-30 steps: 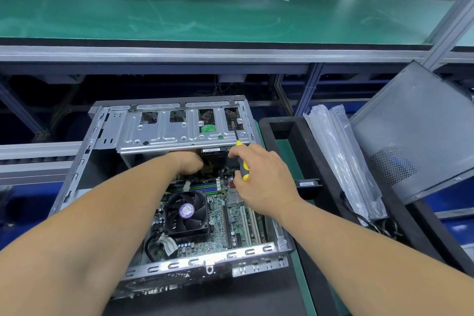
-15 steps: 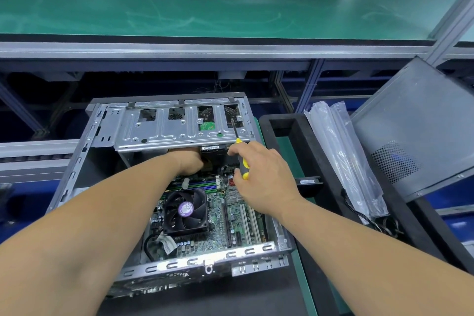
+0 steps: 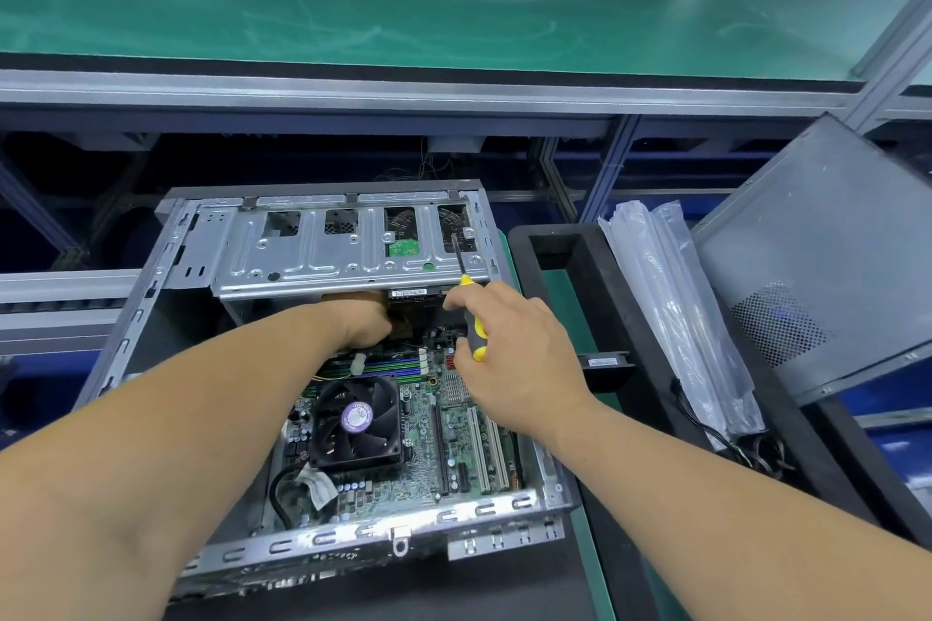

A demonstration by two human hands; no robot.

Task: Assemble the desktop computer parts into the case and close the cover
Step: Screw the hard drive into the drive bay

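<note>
My right hand grips the screwdriver at the drive cage; my left hand is hidden beneath, grip unclear. A slipped tip could gouge the motherboard.

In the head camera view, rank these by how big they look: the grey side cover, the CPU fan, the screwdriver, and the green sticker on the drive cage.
1. grey side cover
2. CPU fan
3. screwdriver, long but thin, partly hidden by the right hand
4. green sticker

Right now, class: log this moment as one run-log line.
right hand: grips screwdriver, tip at drive cage | left hand: under cage, grip hidden | cover: off
</note>
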